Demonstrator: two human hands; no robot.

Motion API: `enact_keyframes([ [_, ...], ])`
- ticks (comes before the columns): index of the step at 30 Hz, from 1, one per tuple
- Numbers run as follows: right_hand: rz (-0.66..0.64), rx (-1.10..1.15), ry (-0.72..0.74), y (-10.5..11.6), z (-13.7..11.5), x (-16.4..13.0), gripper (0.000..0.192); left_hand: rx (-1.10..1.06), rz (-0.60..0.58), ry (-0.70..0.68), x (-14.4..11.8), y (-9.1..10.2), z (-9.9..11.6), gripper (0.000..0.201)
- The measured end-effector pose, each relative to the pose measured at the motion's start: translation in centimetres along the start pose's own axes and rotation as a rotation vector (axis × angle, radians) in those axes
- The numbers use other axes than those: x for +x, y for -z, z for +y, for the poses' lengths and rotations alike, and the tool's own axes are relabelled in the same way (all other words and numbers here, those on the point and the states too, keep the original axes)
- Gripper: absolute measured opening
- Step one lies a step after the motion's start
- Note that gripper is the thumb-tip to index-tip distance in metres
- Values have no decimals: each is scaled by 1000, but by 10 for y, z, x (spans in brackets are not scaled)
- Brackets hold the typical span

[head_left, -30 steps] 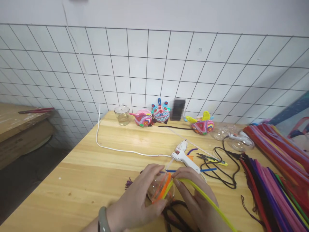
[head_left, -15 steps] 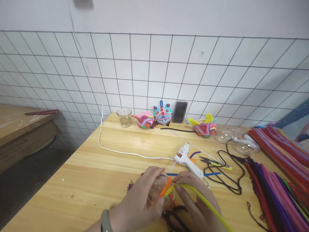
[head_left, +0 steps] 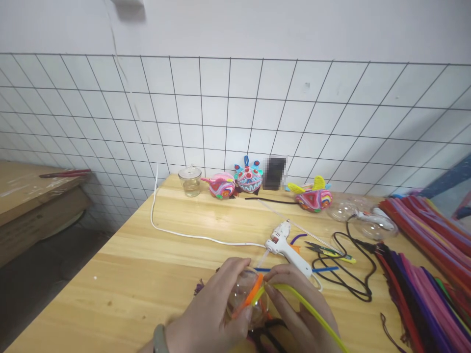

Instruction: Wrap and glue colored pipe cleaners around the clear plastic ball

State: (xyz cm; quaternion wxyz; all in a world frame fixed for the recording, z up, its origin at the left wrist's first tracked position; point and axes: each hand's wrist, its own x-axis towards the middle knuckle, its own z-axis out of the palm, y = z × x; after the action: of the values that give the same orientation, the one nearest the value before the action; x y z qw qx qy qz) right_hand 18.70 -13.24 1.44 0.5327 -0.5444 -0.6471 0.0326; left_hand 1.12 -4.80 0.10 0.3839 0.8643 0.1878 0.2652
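At far left, a white cable (head_left: 176, 234) is trailing across the wooden table (head_left: 121, 274) toward the white glue gun (head_left: 289, 247). At the table's back edge a glass jar (head_left: 190, 181) and 3 bright pipe-cleaner figures (head_left: 248, 177) are standing against the wire grid. Near the front edge, the person's left hand (head_left: 211, 314) is cupping a clear plastic ball (head_left: 246, 294), thumb and fingers closed around it, with an orange pipe cleaner (head_left: 252, 293) wrapping over the ball. The right hand (head_left: 300, 309) is touching the ball's right side, its fingers pinching a yellow-green pipe cleaner (head_left: 312, 309) against it. Farther right, small scissors (head_left: 331, 251) and a black cord (head_left: 349, 274) are lying beside a bundle of pipe cleaners (head_left: 423, 274).
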Motion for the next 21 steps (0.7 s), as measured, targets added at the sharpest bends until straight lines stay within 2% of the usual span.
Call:
enact_keyframes([
  [9, 4, 38, -73, -1, 1, -2, 6, 22, -1, -19, -1, 1, 1, 59],
  [14, 29, 17, -60, 0, 1, 1, 9, -7, 3, -18, 0, 0, 1, 60],
  [21, 35, 6, -88, -4, 0, 0, 11, -66, -24, 41, -4, 1, -4, 60],
])
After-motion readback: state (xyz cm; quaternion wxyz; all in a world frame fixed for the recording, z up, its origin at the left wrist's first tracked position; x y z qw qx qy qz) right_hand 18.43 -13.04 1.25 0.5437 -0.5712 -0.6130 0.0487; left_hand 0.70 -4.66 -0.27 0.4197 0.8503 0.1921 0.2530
